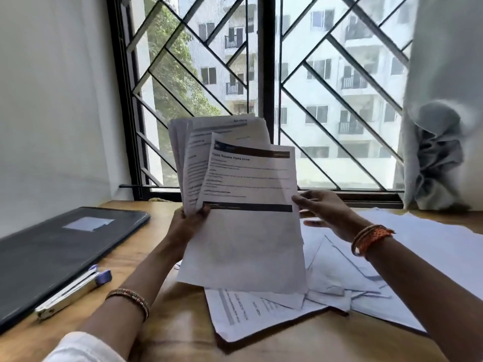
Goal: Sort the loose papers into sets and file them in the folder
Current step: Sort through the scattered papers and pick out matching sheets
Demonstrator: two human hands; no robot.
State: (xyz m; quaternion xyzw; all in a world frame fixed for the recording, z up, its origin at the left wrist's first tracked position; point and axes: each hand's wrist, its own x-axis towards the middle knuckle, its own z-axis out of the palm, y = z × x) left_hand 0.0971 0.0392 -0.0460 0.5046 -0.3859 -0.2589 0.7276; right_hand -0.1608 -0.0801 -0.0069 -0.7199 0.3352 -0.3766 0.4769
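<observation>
Near: loose papers (287,309) lie overlapped on the desk (183,322), in front of and under the right forearm. Stapler (73,291) rests against the near edge of the closed dark folder (65,244), at far left.

Mid: left hand (188,220) grips a fanned stack (209,152) at its lower left, thumb in front, other fingers hidden behind; sheets held upright, long axis roughly vertical, leaning slightly right. Front sheet (248,218) hangs lowest, its bottom edge just above the desk papers.

Right hand (324,212) is open, fingers (300,199) extended toward that sheet's right edge; touching or just short, cannot tell. It holds nothing firmly.

Judgement: front sheet lies directly left of the right fingers, so the right hand is the 1 placed to draw it off. Folder is well apart, on the left-hand side.

Far: grilled window (261,87), curtain (439,126) at right.
</observation>
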